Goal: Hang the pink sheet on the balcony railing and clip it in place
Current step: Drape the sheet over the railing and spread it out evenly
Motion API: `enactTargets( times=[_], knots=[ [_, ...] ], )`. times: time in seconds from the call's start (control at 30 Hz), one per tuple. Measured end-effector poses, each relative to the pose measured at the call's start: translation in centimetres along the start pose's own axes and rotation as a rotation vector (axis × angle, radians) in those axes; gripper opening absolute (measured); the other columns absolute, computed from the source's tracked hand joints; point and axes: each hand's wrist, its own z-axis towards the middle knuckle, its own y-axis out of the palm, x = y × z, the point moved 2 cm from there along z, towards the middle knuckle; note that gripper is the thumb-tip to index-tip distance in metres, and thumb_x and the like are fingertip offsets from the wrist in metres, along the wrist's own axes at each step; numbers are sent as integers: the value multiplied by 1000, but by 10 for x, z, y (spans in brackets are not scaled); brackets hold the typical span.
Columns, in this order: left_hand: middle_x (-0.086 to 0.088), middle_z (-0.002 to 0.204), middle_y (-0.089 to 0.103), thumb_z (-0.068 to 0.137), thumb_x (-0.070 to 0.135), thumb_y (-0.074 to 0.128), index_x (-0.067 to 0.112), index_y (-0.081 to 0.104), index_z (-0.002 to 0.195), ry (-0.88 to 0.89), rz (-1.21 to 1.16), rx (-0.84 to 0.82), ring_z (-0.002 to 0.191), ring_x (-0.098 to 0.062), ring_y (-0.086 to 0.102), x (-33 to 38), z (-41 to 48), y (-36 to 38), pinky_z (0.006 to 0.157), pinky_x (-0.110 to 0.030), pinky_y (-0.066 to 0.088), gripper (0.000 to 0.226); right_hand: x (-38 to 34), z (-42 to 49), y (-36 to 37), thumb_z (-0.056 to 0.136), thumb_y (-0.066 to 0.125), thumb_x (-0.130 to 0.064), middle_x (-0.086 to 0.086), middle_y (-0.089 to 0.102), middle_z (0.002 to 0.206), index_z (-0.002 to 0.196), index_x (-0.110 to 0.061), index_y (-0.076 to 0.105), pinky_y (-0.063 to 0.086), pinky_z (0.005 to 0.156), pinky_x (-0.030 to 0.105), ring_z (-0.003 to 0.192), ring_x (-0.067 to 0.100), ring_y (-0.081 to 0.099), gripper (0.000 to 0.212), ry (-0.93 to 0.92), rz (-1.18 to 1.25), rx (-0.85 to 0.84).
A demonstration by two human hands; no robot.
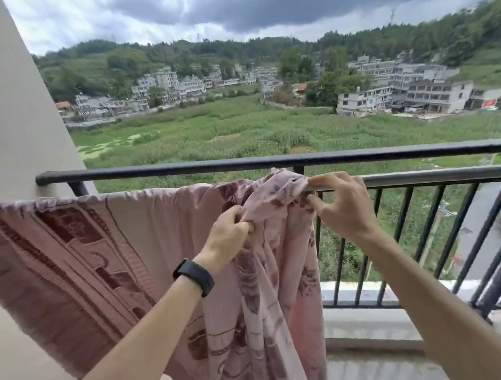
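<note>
Presently my left hand (231, 228) grips and my right hand (337, 203) pinches the pink sheet (131, 252), draped unclipped over the balcony railing (429, 178) from nine to twelve o'clock; its bunched end could slip off.

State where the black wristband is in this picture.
In the head view, lower centre: the wristband is on the left wrist, just below the left hand gripping the sheet.

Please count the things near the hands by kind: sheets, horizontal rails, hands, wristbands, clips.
Pink sheet: 1
Horizontal rails, upper and lower: 2
Hands, left and right: 2
Black wristband: 1
Clips: 0 visible
Total: 6
</note>
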Motion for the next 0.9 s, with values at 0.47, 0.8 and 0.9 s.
enactTargets(
  times=[0.47,0.8,0.9],
  knots=[
    [0,92,61,84,23,73,28,40,120,118,853,260,75,-14,60,64,-18,-112,66,-33,52,49,-18,115,25,84,74,-45,-12,73,97,99,-32,79,46,67,20,90,8,65,20,-291,113,-682],
    [-10,97,68,87,24,69,30,54,127,188,1260,549,81,-35,66,61,-7,-186,58,-32,43,43,-109,160,105,101,38,-10,10,58,76,104,-10,45,48,54,39,62,29,55,8,-379,151,-221],
    [-4,111,61,92,29,65,34,44,131,222,1383,609,66,-34,65,43,-8,-226,51,-33,47,45,-149,175,126,98,41,-2,13,57,83,105,-6,45,47,53,43,61,28,53,9,-481,216,-74]
  ],
)
